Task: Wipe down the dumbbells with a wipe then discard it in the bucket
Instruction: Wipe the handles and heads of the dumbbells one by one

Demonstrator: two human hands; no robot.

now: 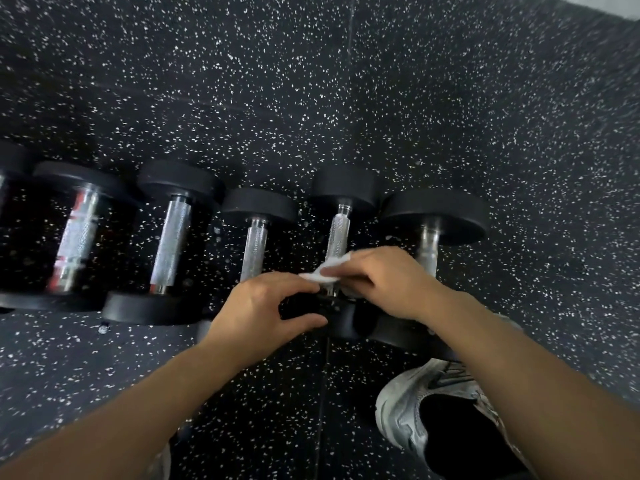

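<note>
Your right hand pinches the wipe on a dumbbell handle | your left hand cups its near head, mostly hidden | leftmost dumbbell blurred

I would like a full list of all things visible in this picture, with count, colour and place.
Black round-headed dumbbells with knurled silver metal handles: five clearly seen, perhaps part of one more at the left edge; in a row on the floor.
Small white wipe: one, over the handle of the fourth dumbbell.
Black rubber floor with white specks: everywhere.
Grey sports shoe: one, bottom right.
Left hand: on the near head of the fourth dumbbell.
Right hand: holds the wipe.
</note>
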